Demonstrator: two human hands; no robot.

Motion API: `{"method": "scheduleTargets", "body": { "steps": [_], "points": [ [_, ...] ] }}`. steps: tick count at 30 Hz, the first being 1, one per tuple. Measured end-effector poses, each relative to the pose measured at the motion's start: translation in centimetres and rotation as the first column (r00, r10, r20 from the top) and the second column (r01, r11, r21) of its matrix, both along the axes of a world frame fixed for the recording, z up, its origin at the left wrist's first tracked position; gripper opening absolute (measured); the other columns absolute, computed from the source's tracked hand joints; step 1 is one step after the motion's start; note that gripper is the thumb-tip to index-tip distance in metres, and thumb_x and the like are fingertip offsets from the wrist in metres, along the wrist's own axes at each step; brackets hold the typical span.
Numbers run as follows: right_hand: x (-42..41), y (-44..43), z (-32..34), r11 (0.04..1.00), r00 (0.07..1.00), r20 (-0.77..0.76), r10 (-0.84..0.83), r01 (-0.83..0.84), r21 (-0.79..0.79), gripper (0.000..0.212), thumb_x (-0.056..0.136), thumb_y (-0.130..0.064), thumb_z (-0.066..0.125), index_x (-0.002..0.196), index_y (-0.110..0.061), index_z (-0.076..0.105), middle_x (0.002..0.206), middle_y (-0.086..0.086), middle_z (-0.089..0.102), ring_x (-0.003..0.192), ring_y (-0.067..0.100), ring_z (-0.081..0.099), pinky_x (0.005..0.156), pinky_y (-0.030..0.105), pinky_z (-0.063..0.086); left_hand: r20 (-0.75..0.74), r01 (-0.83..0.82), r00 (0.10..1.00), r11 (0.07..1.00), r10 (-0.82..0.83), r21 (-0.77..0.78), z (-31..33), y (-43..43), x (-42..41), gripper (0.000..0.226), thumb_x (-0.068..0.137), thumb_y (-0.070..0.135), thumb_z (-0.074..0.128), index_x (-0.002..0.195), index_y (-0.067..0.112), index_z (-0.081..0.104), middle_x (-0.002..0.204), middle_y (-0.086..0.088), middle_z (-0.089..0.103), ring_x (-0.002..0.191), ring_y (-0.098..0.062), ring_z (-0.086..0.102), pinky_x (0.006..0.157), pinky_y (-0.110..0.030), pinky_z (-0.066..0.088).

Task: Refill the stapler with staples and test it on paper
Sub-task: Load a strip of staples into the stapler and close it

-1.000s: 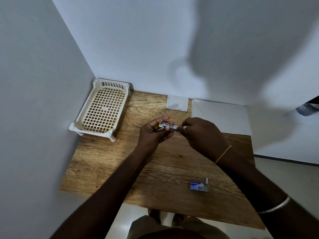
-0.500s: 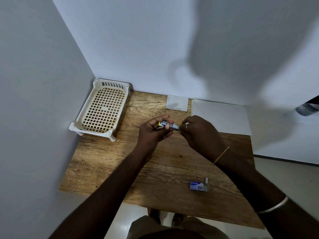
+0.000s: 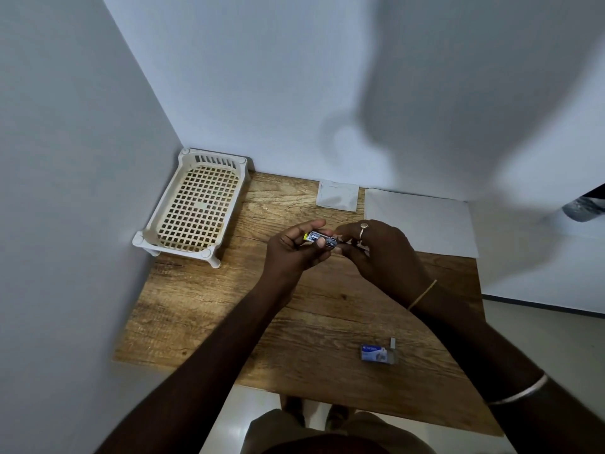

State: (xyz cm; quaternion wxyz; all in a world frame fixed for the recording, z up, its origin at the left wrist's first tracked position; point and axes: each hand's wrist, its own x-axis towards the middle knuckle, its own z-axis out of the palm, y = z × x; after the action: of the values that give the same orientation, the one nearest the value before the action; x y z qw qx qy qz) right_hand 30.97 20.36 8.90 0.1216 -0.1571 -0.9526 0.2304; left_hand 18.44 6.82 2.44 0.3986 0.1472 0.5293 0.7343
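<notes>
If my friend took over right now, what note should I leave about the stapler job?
Left hand grips the stapler above the table.
Right hand: fingers pinch the stapler's other end; what they do there is hidden.
Staple box lies near the table's front edge, a grey strip beside it.
Paper lies flat at the back right.
Done: stapler in hand; whether it is loaded, cannot tell.
Left: finish loading, close it, test on the paper.

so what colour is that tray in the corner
Cream-white tray, its base an open square grid; the head view shows it.
</notes>
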Motion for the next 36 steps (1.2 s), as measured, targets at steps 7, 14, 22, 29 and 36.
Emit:
{"method": "scheduleTargets", "body": {
  "steps": [7, 14, 22, 29, 36],
  "points": [
    [-0.4, 0.8, 1.1, 0.986, 0.983, 0.126, 0.131, -0.142, 0.084, 0.022, 0.09, -0.014, 0.067, 0.107, -0.026, 0.076, 0.095, 0.002, 0.071, 0.081, 0.025, 0.066, 0.067, 0.041, 0.056, -0.026, 0.008, 1.0, 0.999, -0.009, -0.038, 0.4, 0.3, 0.2, 0.033, 0.09, -0.005, 0.07, 0.119, 0.01, 0.07, 0.107, -0.013, 0.078, 0.1, -0.024, 0.075, 0.079, -0.033, 0.062],
    [-0.8, 1.0, 1.2, 0.992, 0.985, 0.138, 0.106, -0.113, 0.048, 0.011, 0.088, -0.01, 0.068, 0.094, -0.017, 0.075, 0.086, 0.005, 0.071, 0.079, 0.027, 0.066, 0.07, 0.041, 0.053, -0.071, -0.007, 0.997, 0.998, 0.002, -0.058, 0.5, 0.4, 0.6, 0.035, 0.089, -0.005, 0.071, 0.122, 0.005, 0.069, 0.109, -0.016, 0.077, 0.1, -0.025, 0.075, 0.079, -0.033, 0.061],
    [-0.6, 0.4, 0.5, 0.995, 0.999, 0.02, 0.039, -0.041, 0.092, 0.016, 0.084, 0.001, 0.066, 0.09, -0.013, 0.07, 0.088, 0.005, 0.07, 0.083, 0.025, 0.064, 0.07, 0.039, 0.053, -0.068, -0.078, 0.995, 0.997, 0.076, -0.022, 0.9, 0.6, 1.1, 0.026, 0.089, -0.001, 0.072, 0.113, 0.008, 0.072, 0.108, -0.016, 0.076, 0.101, -0.026, 0.074, 0.079, -0.034, 0.061],
    [-0.2, -0.1, -0.1, 0.998, 0.991, -0.125, -0.038, 0.045, 0.052, 0.008, 0.09, -0.004, 0.067, 0.093, -0.01, 0.071, 0.087, 0.005, 0.072, 0.08, 0.024, 0.064, 0.069, 0.031, 0.05, -0.107, -0.127, 0.986, 0.992, 0.125, -0.019, 0.7, 0.8, 1.0, 0.024, 0.09, -0.001, 0.072, 0.114, -0.002, 0.07, 0.117, -0.024, 0.071, 0.107, -0.034, 0.071, 0.082, -0.037, 0.061],
    [0.3, 0.1, -0.5, 0.967, 0.981, -0.169, 0.1, -0.056, 0.248, 0.01, 0.093, -0.006, 0.065, 0.102, -0.006, 0.07, 0.096, 0.012, 0.071, 0.087, 0.027, 0.064, 0.072, 0.033, 0.051, -0.082, -0.116, 0.99, 0.993, 0.117, 0.015, 0.8, 0.7, 0.8, 0.019, 0.09, -0.006, 0.069, 0.109, -0.006, 0.069, 0.101, -0.02, 0.074, 0.095, -0.027, 0.074, 0.082, -0.037, 0.061]
  ]
}}
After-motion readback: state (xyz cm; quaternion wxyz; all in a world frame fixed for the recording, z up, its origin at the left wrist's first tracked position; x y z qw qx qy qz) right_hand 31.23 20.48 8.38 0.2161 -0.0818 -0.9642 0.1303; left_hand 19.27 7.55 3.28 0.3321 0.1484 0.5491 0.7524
